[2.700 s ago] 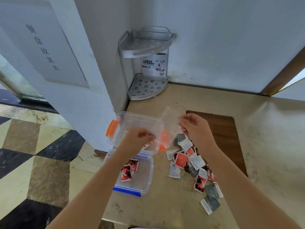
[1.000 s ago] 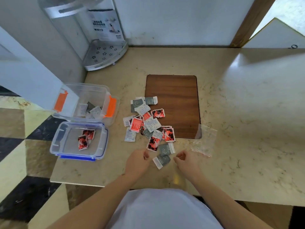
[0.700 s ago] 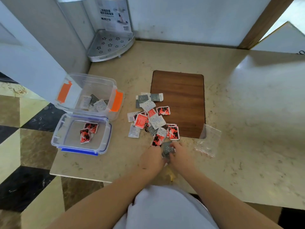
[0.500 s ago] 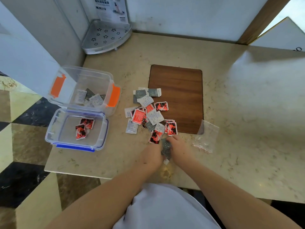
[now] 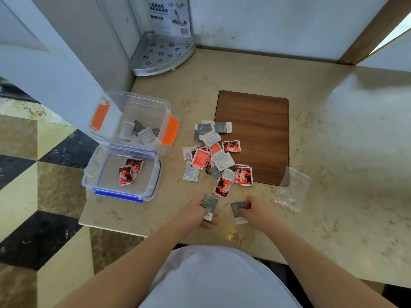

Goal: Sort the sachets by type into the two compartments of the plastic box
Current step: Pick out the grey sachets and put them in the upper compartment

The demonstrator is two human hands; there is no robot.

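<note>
Sachets [image 5: 214, 154] lie in a loose heap on the marble counter [image 5: 333, 152], partly overlapping the near left corner of a brown wooden board [image 5: 255, 130]. They come in two kinds: red ones with black and white artwork, and grey-and-white ones with small dots; their print is too small to read. A product card [image 5: 170, 15] standing behind the metal corner rack [image 5: 162, 55] carries dark lines of text and a barcode, also illegible.

Both forearms reach forward over the near counter edge. The left hand [image 5: 195, 213] is pinched closed on a grey sachet [image 5: 209, 202], and the right hand [image 5: 255, 210] is pinched closed on a second grey sachet [image 5: 238, 207]; the two are held apart, just in front of the heap.

At the left edge of the counter sit two clear containers side by side: the orange-latched tub [image 5: 138, 121] holds several grey and white sachets, and the blue-trimmed tray [image 5: 122, 172] holds two red ones. An empty clear zip bag [image 5: 291, 190] lies right of the board.
</note>
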